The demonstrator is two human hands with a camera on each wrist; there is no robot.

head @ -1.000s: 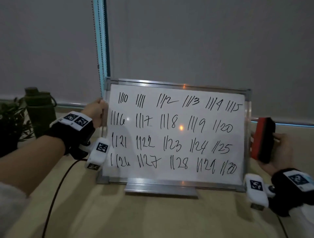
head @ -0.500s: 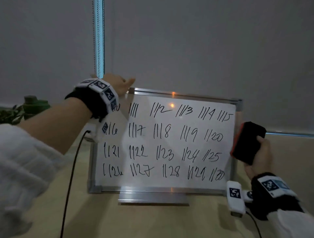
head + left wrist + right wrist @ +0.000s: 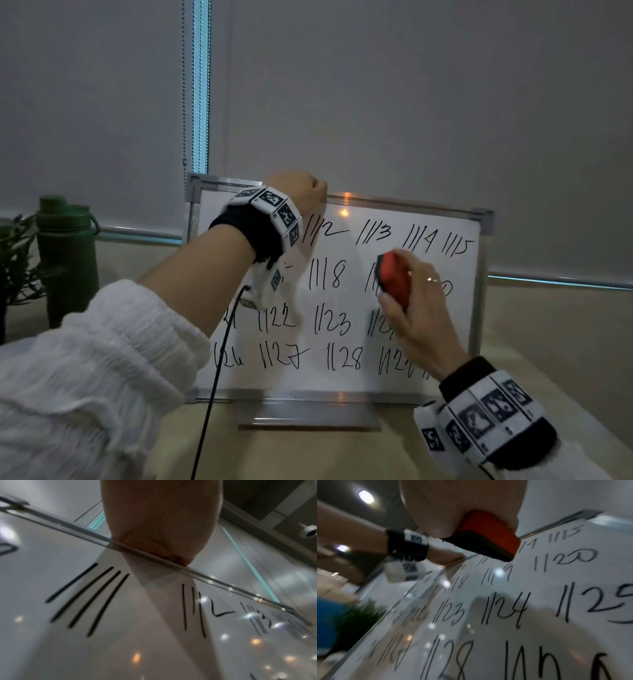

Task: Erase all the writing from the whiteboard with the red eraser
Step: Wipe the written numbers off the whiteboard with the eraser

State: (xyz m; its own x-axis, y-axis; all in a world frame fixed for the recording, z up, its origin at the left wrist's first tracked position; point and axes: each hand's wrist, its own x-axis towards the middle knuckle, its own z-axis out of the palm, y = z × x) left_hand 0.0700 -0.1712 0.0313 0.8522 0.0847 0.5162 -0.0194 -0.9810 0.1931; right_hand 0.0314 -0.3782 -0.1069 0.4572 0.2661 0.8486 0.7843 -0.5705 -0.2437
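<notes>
The whiteboard (image 3: 342, 377) stands upright on its stand, covered with four rows of black handwritten numbers. My left hand (image 3: 298, 192) grips its top frame edge, left of centre; the left wrist view shows the palm (image 3: 159, 524) hooked over the metal rim (image 3: 68, 526). My right hand (image 3: 416, 308) holds the red eraser (image 3: 395, 275) with its black felt toward the board, in front of the second row. In the right wrist view the eraser (image 3: 488, 534) hovers close over the writing; whether the felt touches the board I cannot tell.
A dark green bottle (image 3: 68, 253) and a green plant (image 3: 15, 260) stand at the left on the beige table (image 3: 308, 455). Grey blinds (image 3: 411, 102) hang behind the board. A black cable (image 3: 212, 387) hangs from my left wrist.
My left hand went from the board's left edge up to its top edge. My right hand brought the eraser from beside the right frame over the writing.
</notes>
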